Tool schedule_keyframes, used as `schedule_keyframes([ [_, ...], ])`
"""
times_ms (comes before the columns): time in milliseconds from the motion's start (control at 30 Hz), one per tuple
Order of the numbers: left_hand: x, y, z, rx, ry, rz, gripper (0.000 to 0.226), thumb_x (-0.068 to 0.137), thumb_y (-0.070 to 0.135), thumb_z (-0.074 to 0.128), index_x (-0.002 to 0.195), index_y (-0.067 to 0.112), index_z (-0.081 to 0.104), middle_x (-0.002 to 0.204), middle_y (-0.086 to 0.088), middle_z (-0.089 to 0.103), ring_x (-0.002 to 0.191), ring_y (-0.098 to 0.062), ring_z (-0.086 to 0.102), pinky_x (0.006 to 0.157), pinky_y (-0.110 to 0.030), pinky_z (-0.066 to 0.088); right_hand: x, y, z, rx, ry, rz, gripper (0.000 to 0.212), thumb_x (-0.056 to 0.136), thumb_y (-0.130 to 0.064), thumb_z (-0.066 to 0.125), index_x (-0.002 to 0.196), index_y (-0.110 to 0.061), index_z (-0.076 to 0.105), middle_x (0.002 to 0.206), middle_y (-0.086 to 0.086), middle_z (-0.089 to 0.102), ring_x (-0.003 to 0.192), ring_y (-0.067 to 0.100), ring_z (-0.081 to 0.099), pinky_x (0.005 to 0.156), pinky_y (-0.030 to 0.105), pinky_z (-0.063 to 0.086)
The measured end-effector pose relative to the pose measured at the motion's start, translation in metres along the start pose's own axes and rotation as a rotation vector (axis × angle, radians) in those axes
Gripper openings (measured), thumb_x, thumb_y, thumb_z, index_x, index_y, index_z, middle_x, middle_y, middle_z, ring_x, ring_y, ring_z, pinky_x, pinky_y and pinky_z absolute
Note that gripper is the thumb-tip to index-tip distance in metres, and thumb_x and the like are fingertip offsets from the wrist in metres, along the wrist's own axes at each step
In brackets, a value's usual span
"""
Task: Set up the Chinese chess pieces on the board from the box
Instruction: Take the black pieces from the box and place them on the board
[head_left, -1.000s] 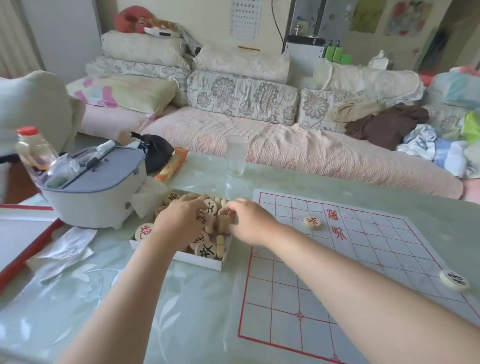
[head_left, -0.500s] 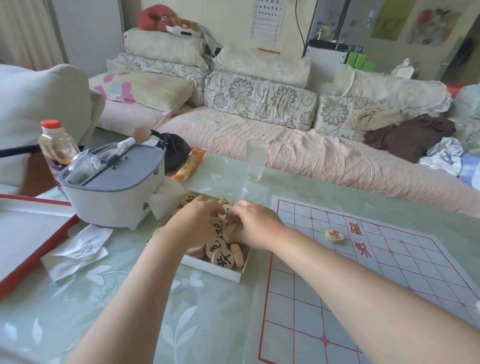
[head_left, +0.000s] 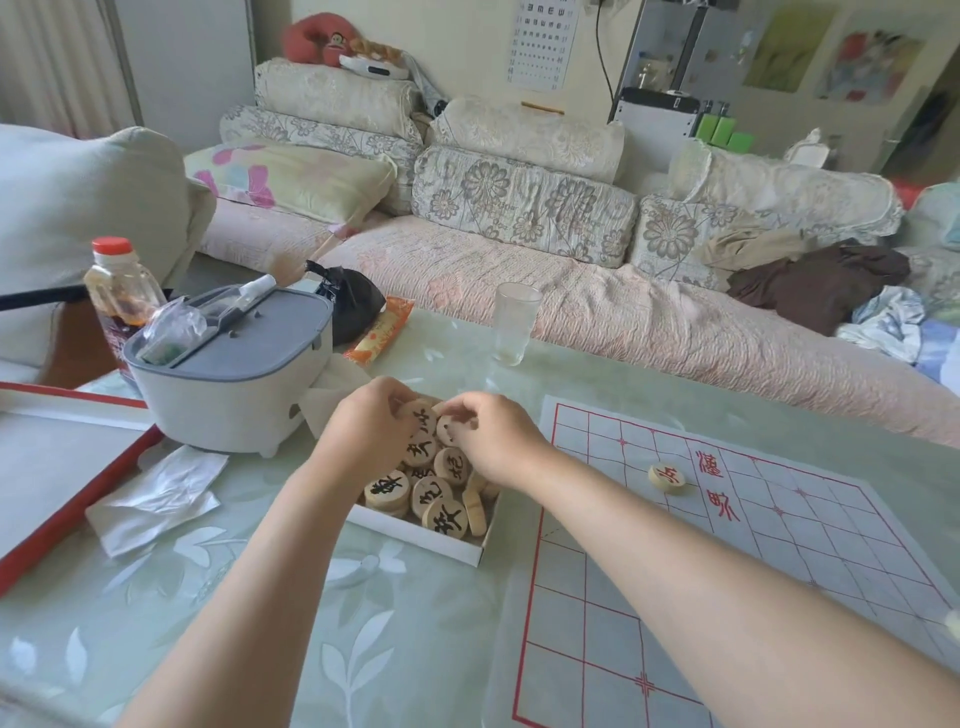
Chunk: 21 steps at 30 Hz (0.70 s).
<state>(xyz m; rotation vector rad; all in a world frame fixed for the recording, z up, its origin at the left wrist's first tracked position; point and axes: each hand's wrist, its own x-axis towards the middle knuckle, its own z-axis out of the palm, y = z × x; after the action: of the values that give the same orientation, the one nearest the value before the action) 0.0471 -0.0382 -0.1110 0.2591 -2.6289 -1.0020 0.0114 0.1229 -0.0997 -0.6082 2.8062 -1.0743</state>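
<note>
A white cardboard box on the table holds several round wooden chess pieces with black characters. Both hands are inside it at the far end. My left hand curls its fingers against a tilted piece. My right hand pinches another piece with its fingertips. To the right lies the paper board, white with a red grid. One red-lettered piece stands on it near the river text. Another piece peeks in at the right edge.
A white container with a grey lid stands just left of the box, with a bottle and black bag behind it. A glass stands beyond the box. Crumpled plastic and a red-edged panel lie left. A sofa runs behind the table.
My hands have stayed in the box, shifting among the pieces and drawing closer together. The view has swung left, so the board's right side has slid out of frame.
</note>
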Motion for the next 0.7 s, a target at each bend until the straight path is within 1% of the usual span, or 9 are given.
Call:
schedule_keyframes([
  [67,0.000,-0.003,0.000,0.002,0.017,-0.035,0.024,0.091,0.021,0.053,0.114,0.025,0.056,0.098,0.001,0.062,0.086,-0.020,0.056,0.065,-0.029,0.041,-0.006,-0.002,0.003,-0.235,-0.077,-0.028,0.030,0.090,-0.031,0.058,0.119,-0.036,0.065,0.121,-0.006,0.061,0.110,0.016,0.060,0.092,0.030,0.048],
  [133,-0.001,-0.002,-0.001,-0.007,0.027,-0.054,0.027,0.092,0.016,0.050,0.117,0.025,0.052,0.100,-0.002,0.061,0.086,-0.022,0.057,0.062,-0.030,0.040,-0.009,-0.006,0.007,-0.419,-0.092,-0.049,0.035,0.088,-0.033,0.057,0.123,-0.036,0.062,0.134,-0.005,0.054,0.122,0.020,0.055,0.096,0.032,0.043],
  [200,0.000,0.000,-0.001,-0.031,0.027,-0.058,0.029,0.093,0.013,0.046,0.119,0.025,0.051,0.104,-0.005,0.061,0.087,-0.024,0.058,0.062,-0.029,0.041,-0.010,-0.010,0.007,-0.522,-0.077,-0.065,0.037,0.090,-0.032,0.056,0.126,-0.035,0.061,0.140,-0.003,0.052,0.128,0.023,0.050,0.098,0.033,0.040],
  [233,0.000,0.002,-0.001,-0.041,0.018,-0.051,0.030,0.093,0.013,0.045,0.120,0.025,0.051,0.105,-0.006,0.061,0.088,-0.024,0.058,0.062,-0.029,0.040,-0.010,-0.012,0.006,-0.568,-0.097,-0.065,0.039,0.090,-0.031,0.055,0.128,-0.035,0.060,0.141,-0.001,0.051,0.130,0.024,0.047,0.100,0.033,0.039],
  [333,-0.002,0.005,0.002,-0.046,-0.020,-0.035,0.031,0.093,0.011,0.044,0.117,0.029,0.054,0.106,-0.005,0.060,0.083,-0.021,0.056,0.053,-0.026,0.038,-0.011,-0.014,0.003,-0.676,-0.209,-0.049,0.046,0.092,-0.028,0.055,0.137,-0.033,0.054,0.142,0.007,0.047,0.134,0.029,0.040,0.103,0.035,0.039],
  [400,-0.004,0.009,0.004,-0.045,-0.042,-0.026,0.034,0.092,0.009,0.044,0.116,0.030,0.056,0.108,-0.004,0.058,0.084,-0.020,0.055,0.055,-0.026,0.039,-0.009,-0.013,0.003,-0.677,-0.223,-0.038,0.048,0.092,-0.029,0.057,0.140,-0.032,0.051,0.141,0.007,0.047,0.135,0.028,0.040,0.104,0.035,0.039],
  [533,-0.006,0.011,0.006,-0.052,-0.065,-0.020,0.034,0.092,0.009,0.046,0.117,0.028,0.058,0.116,-0.005,0.057,0.090,-0.021,0.054,0.065,-0.028,0.042,-0.006,-0.012,0.005,-0.667,-0.183,-0.077,0.043,0.088,-0.033,0.064,0.130,-0.026,0.058,0.134,0.006,0.054,0.129,0.027,0.047,0.099,0.033,0.041],
  [600,-0.006,0.012,0.006,-0.041,-0.053,-0.021,0.035,0.092,0.010,0.045,0.121,0.027,0.057,0.122,-0.006,0.057,0.094,-0.020,0.054,0.069,-0.028,0.042,-0.009,-0.009,0.003,-0.591,-0.144,-0.088,0.045,0.085,-0.035,0.065,0.128,-0.026,0.056,0.133,0.003,0.054,0.126,0.025,0.049,0.098,0.034,0.041],
  [700,-0.008,0.022,0.006,-0.076,0.006,-0.022,0.033,0.094,0.013,0.044,0.124,0.024,0.053,0.122,-0.005,0.057,0.096,-0.020,0.054,0.072,-0.030,0.043,-0.019,-0.002,-0.007,-0.464,-0.075,-0.088,0.039,0.082,-0.037,0.065,0.118,-0.028,0.052,0.121,-0.004,0.058,0.115,0.023,0.053,0.086,0.034,0.044],
])
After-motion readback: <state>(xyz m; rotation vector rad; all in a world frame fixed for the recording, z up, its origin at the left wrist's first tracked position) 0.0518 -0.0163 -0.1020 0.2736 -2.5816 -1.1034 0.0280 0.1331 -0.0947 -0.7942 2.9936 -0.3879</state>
